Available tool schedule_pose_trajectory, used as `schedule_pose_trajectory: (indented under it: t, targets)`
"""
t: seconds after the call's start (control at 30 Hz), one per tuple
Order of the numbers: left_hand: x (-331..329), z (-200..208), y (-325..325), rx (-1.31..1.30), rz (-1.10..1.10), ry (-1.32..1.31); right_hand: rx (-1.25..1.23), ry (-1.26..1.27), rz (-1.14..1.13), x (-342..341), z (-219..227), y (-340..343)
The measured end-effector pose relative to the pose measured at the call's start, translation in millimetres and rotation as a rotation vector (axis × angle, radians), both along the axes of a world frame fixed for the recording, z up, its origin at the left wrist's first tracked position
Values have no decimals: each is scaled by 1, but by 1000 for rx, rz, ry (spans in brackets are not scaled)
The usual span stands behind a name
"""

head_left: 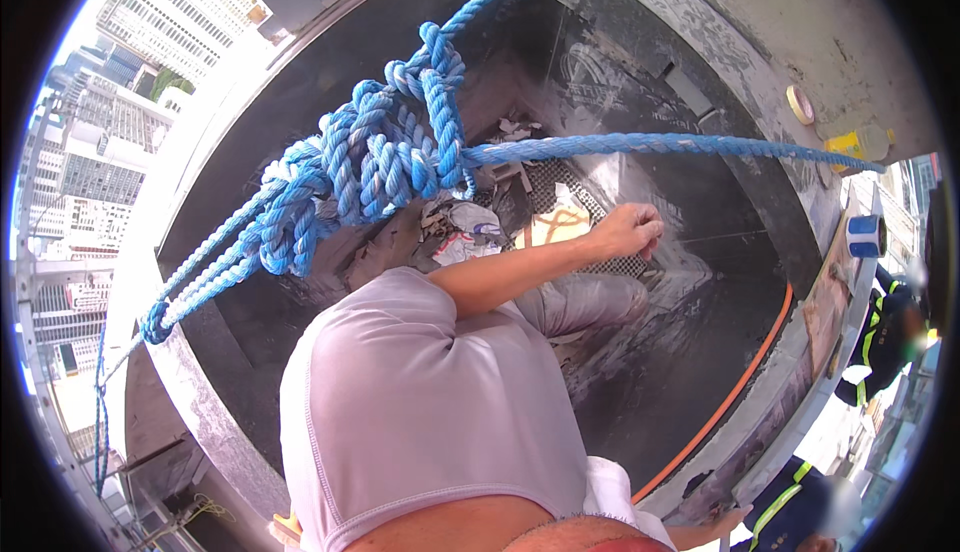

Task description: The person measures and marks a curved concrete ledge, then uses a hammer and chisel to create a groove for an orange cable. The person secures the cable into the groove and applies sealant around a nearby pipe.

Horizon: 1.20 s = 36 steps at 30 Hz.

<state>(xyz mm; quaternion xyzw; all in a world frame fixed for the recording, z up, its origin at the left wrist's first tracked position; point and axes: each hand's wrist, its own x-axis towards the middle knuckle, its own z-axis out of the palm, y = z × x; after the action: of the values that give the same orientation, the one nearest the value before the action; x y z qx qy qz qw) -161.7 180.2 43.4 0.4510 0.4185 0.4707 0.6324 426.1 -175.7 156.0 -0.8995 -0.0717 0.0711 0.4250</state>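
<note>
The left hand hangs right of centre, fingers curled into a loose fist, nothing visible inside! Just to its left, mid-frame, is a pale yellow sheet with brown curving marks, lying by a black-and-white chequered mat, torn white paper scraps crowding in alongside. Down at the lower right edge, what appears to be the right hand is only partly in view; whether it grips anything cannot be told.

And across the upper middle, the thick blue twisted rope with its bulky cluster of knots, 1 strand running out to the right edge above the left hand!

This looks like a reach or a rest over the scraps, and good form matters: wrist low, fingers clear of those loops, the right hand braced for balance. Should the sheet be handled, fingertips under an edge would beat a pinch at its middle, as thin paper may tear. That orange hose curving at lower right deserves care underfoot, too.
</note>
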Motion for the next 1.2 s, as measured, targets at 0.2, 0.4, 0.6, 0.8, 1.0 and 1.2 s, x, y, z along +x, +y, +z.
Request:
schedule_pose_trajectory:
  t: [0.2, 0.4, 0.6, 0.8, 1.0, 1.2]
  targets:
    - [-29, -68, -26, 28, -38, 390, -31, 44, 20, 33, -6, -39]
    - [-3, -72, -33, -229, -189, 224, -3, 28, -24, -88, 44, -22]
    - [92, -2, 2, 113, -442, 170, -24, 61, -118, -151, 56, -107]
    - [206, 112, 29, 429, -519, 122, -44, 5, -314, -148, 47, -176]
    - [344, 165, 59, 695, -642, 139, -483, -429, -406, -129, 21, -229]
    - [494, 203, 48, 734, -1171, 255, -411, -294, -754, -151, 16, -208]
